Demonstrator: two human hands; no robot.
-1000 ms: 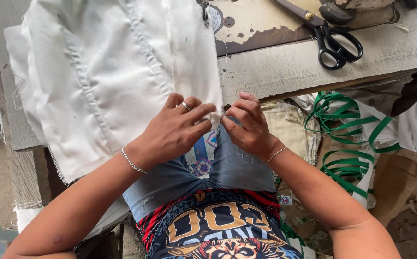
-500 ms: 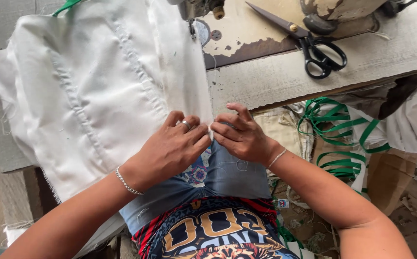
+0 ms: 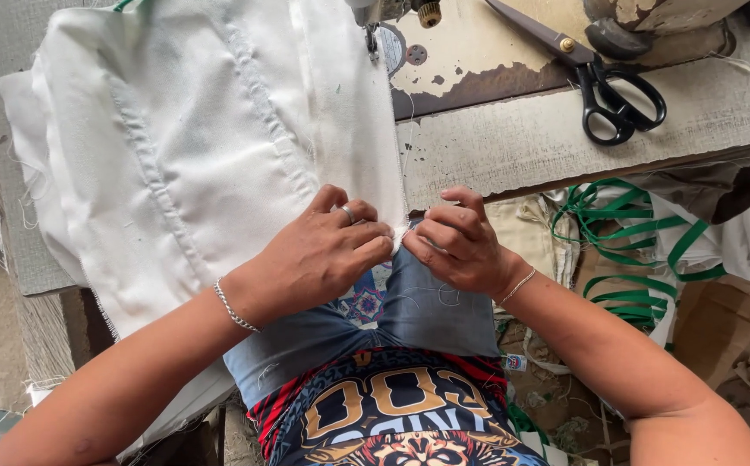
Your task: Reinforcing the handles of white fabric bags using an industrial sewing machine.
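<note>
White cloth point(image 3: 194, 155) on sewing table point(image 3: 513, 142), near corner over lap; left hand point(image 3: 319, 255) and right hand point(image 3: 454, 242) both pinch it closed, apparently aligning edge; next needs feeding squarely under needle.

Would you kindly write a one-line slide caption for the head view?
Both hands, left and right, pinch the corner of white cloth at a worn sewing table, black scissors nearby.
</note>
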